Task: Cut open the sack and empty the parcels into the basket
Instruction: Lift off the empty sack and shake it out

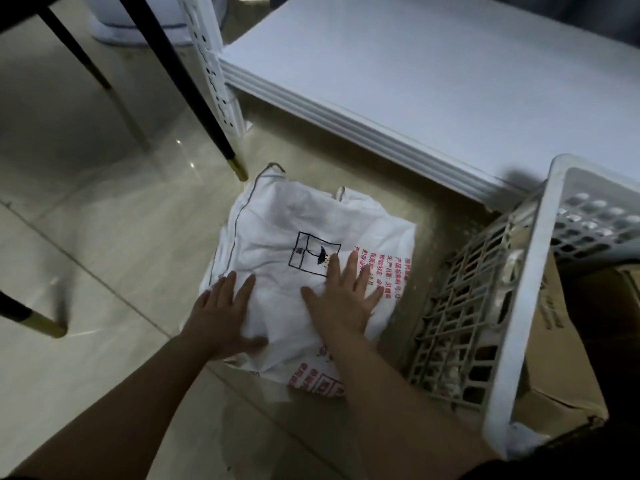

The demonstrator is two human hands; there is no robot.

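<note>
White shelf boards (433,81) fill the top of what we see, sitting low over the shiny tile floor (86,237). Next biggest is the white plastic basket (526,271) on the right. It is tipped up on its side, and its grid wall faces the sack. A brown cardboard box (561,358) shows behind its rim.

We see the white sack (294,244) lying flat and crumpled on the floor, just beside the basket. It has a black box drawing and red writing on it.

Our two hands lie on top of the sack. Our left hand (225,317) presses on the near left part, fingers straight and spread. Our right hand (343,299) presses flat beside the red writing, fingers spread wide. Neither hand grabs anything.

Black chair legs with gold tips (239,168) stand on the left.
</note>
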